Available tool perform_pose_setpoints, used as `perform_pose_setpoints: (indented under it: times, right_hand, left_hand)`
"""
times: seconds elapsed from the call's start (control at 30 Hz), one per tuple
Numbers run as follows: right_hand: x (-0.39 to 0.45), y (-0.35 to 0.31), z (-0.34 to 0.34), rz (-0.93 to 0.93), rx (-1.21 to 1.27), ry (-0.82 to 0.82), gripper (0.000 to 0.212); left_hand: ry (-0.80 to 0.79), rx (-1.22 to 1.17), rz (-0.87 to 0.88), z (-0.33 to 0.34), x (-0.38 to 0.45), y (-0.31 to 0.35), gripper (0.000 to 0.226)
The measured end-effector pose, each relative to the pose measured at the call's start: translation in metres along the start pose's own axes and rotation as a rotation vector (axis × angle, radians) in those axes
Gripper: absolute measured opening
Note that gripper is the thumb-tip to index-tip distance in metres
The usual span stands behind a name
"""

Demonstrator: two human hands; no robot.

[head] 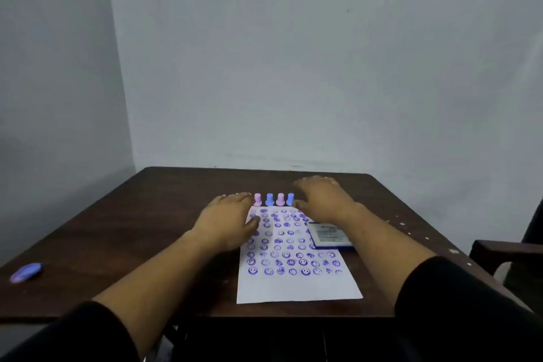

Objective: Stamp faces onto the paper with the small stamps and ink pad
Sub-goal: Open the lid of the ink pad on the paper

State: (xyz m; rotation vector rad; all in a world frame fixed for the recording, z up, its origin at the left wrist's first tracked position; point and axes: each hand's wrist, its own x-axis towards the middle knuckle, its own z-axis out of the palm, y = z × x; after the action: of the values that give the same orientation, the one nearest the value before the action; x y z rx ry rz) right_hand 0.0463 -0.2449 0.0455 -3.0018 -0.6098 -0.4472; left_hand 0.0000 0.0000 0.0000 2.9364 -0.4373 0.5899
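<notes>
Four small stamps stand upright in a row at the far edge of the paper [296, 282], pink [257, 199], blue [269, 199], pink [280, 199], blue [290, 199], each a rounded plastic peg flaring at its base, flanked by two hands that hold nothing. The left hand [226, 223] lies flat, fingers straight, on the sheet's far left corner; the right hand [323, 200] hovers spread, just beside the last blue stamp. The white sheet, covered in rows of purple round faces, lies on a dark wooden table [132, 214], with the flat blue ink pad [330, 236] on its right edge.
</notes>
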Motion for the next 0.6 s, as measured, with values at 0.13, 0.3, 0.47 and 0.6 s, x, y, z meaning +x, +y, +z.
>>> perform_pose_setpoints:
  times: [0.13, 0.3, 0.47, 0.6]
  right_hand:
    - [0.003, 0.005, 0.007, 0.065, 0.046, -0.143, 0.043]
    - [0.003, 0.026, 0.012, 0.113, 0.173, -0.329, 0.039]
    - [-0.012, 0.063, 0.010, 0.143, 0.269, -0.470, 0.066]
    - [-0.024, 0.087, 0.011, 0.139, 0.370, -0.553, 0.084]
  left_hand:
    - [-0.068, -0.051, 0.011, 0.014, -0.008, -0.002, 0.049]
    - [-0.130, -0.065, 0.010, 0.022, -0.013, -0.004, 0.045]
    - [-0.105, -0.127, 0.012, 0.032, -0.018, -0.008, 0.043]
    - [-0.099, -0.160, -0.005, 0.034, -0.017, -0.008, 0.043]
